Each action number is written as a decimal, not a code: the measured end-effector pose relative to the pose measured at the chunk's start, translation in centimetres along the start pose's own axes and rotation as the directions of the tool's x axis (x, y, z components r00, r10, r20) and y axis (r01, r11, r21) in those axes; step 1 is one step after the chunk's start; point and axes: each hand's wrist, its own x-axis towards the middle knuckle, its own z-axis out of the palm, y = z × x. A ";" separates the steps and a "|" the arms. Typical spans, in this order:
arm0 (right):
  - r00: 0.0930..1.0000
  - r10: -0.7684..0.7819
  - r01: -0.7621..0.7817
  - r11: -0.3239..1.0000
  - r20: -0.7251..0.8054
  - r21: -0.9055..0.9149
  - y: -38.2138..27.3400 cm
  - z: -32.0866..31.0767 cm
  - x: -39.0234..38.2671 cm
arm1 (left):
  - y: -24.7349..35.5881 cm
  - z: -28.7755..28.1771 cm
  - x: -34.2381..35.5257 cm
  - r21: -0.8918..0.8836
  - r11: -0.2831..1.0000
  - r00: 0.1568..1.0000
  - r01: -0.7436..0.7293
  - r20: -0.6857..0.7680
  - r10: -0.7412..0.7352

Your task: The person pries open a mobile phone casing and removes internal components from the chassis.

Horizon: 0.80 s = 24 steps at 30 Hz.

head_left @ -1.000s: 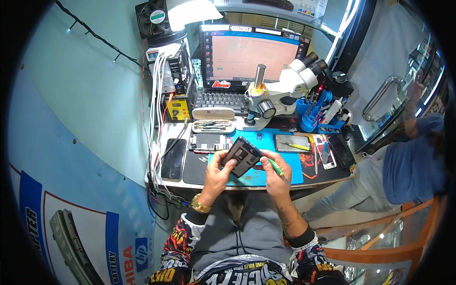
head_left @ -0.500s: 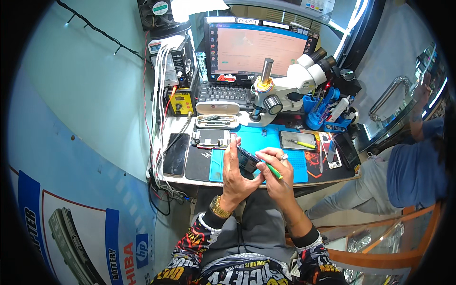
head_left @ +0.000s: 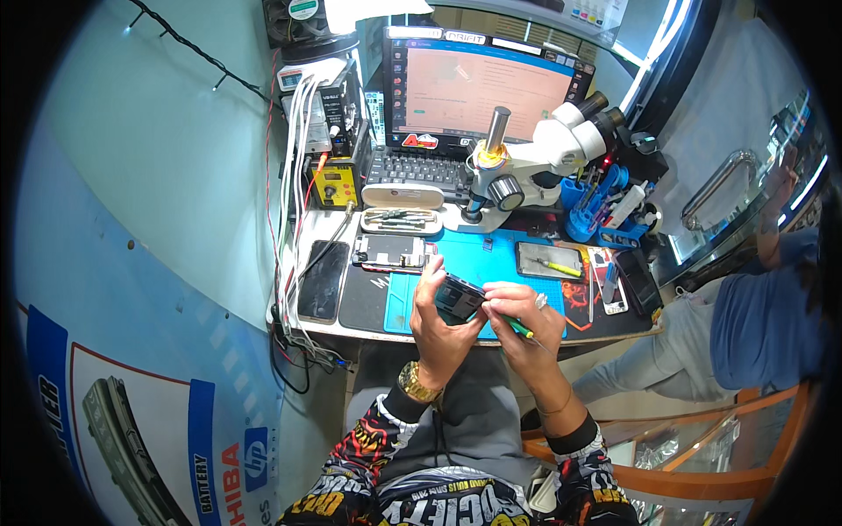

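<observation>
My left hand grips a dark phone by its edges, tilted above the front of the bench. The thumb lies along its lower side and the fingers along the left side. My right hand is closed round a thin green-handled tool at the phone's right edge. The tool's working tip is hidden by my fingers, and I cannot make out its exact kind. Below the phone lies a blue work mat. Just beyond my left fingers rests an opened phone body with its inside showing.
A microscope stands behind the mat, before a monitor and keyboard. A black phone lies at left beside white cables. A tool case, tray and blue tool holder surround the mat. Another person stands at right.
The phone has tipped so that more of its face shows. My right hand has shifted slightly right with the green-handled tool, its fingers now bunched at the phone's edge.
</observation>
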 end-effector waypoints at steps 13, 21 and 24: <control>0.973 -0.166 0.206 0.939 0.162 -0.276 -0.7 0.0 1.3 | 1.6 -1.6 2.3 0.290 0.956 0.983 -0.037 0.180 -0.017; 0.793 0.573 -0.602 0.788 0.207 0.125 0.1 -1.8 3.7 | 1.7 -1.7 2.9 0.252 0.953 0.964 -0.170 0.244 0.107; 0.752 0.579 -0.652 0.726 0.315 0.221 1.2 -2.3 4.5 | 1.9 -1.5 2.8 0.247 0.942 0.957 -0.227 0.235 0.169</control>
